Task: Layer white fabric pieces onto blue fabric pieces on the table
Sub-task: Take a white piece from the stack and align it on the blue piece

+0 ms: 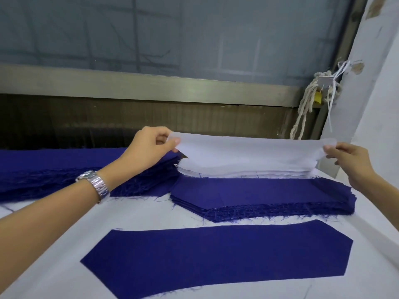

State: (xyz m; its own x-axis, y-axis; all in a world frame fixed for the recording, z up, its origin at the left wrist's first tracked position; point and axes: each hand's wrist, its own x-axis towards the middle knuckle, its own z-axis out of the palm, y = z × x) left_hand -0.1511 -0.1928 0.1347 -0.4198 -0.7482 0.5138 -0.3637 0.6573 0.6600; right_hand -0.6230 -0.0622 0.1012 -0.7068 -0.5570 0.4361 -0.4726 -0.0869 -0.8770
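A single white fabric piece is lifted off a stack of white pieces at the far middle of the table. My left hand pinches its left end and my right hand pinches its right end. Just in front lies a stack of blue pieces with frayed edges. Nearest to me, one flat blue piece lies alone on the white table cover, with nothing on top of it.
A larger pile of blue fabric stretches along the far left under my left forearm. Behind the table runs a metal rail below a window. A white pillar with a knotted rope stands at the right.
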